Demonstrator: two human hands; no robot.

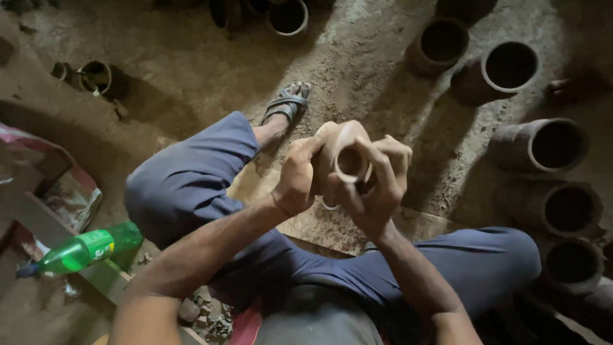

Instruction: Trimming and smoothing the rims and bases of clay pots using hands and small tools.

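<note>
The person sits cross-legged on an earthen floor, both hands raised over the lap around a small unfired clay pot (345,156). The pot is tipped so its round mouth faces up toward the camera, which lets the rim be seen and worked from above. The left hand (297,179) cups the pot's far side, fingers wrapped together around the wall with the thumb pressed along the top — a steadying hold that keeps soft clay from sagging. The right hand (377,188) closes on the near side, its fingers curled tight against the rim and shoulder; a fingertip seems to rest at the lip, though the shadow there makes that hard to confirm. Both hands are clamped on the pot, none of the fingers spread.

Beneath the hands lies a flat stone slab (319,223), pale and dusty, between the knees of the blue trousers (185,182). One foot in a sandal (287,102) stretches forward. To the right, a row of finished clay pots (543,144) lies on its sides, mouths open — likely set so to dry. A green plastic bottle (83,249) lies on a wooden ledge at the left.
</note>
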